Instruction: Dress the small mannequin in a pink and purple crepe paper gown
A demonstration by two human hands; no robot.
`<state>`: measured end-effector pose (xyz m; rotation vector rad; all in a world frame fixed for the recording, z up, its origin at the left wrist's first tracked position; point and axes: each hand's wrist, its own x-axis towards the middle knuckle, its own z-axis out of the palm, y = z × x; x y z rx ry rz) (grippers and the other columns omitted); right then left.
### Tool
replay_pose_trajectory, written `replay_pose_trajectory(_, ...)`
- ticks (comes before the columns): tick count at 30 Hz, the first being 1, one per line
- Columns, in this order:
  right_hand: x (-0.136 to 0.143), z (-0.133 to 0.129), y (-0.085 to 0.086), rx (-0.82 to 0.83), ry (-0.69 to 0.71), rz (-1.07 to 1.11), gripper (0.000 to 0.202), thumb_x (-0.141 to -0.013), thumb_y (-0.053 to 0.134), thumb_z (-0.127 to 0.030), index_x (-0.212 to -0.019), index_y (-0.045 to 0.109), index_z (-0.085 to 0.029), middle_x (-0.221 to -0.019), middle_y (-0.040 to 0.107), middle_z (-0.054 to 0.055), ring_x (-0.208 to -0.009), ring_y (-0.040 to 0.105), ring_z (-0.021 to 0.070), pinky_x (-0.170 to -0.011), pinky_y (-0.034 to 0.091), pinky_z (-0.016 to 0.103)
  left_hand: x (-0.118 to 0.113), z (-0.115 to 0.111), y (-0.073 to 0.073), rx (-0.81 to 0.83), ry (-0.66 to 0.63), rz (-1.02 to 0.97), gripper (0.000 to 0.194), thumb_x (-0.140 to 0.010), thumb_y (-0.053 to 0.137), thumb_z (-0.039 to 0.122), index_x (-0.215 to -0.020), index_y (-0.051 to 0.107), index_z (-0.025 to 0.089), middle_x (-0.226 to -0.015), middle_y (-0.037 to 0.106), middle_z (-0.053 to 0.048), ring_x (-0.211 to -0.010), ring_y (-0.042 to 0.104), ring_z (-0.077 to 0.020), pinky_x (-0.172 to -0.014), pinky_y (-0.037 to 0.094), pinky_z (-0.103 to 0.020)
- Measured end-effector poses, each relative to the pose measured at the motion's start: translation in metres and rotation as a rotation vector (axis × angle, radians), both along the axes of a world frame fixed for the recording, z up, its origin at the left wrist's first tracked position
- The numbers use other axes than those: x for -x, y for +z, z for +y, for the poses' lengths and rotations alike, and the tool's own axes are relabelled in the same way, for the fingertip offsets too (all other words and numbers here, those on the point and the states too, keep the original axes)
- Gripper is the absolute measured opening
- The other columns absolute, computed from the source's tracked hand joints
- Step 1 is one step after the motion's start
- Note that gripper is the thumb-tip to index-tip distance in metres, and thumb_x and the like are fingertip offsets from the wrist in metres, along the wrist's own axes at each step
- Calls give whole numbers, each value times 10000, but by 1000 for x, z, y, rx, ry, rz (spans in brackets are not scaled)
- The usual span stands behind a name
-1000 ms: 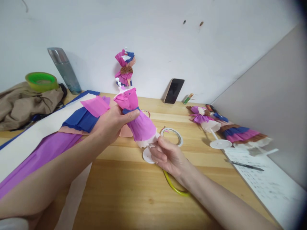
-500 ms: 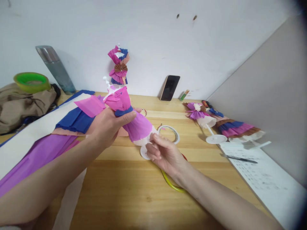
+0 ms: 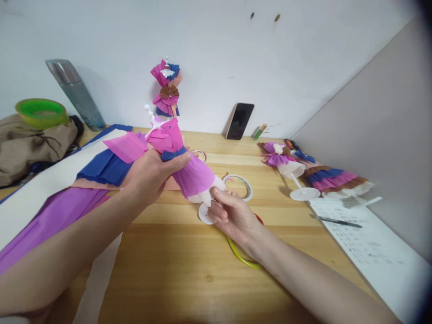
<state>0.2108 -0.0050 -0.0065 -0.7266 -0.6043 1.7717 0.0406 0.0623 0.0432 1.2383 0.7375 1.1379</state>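
The left hand (image 3: 153,173) partly hides the held dress (image 3: 197,175); writing (image 3: 366,251) on the sheet (image 3: 405,288) is illegible.

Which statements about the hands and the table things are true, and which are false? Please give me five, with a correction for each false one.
1. The left hand holds the dress form at its waist. True.
2. The phone lies flat. False: the phone leans against the wall.
3. The right hand is at the skirt's white hem. True.
4. The waistband is green. False: the waistband is blue.
5. The green-lined ring sits on brown cloth. True.
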Motion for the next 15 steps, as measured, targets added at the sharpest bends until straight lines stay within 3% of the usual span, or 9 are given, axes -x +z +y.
replay_pose_trajectory(15,1,1,-4,-40,-80,-35,386,-695,805,-347,-622,465,-181,-393,369,-121,-323,241,11,-362,172,167,2,2,0,-7,10,6,290,-717,780,317,-944,685,164,-937,734,-53,-935,670,-248,-824,524,-335)
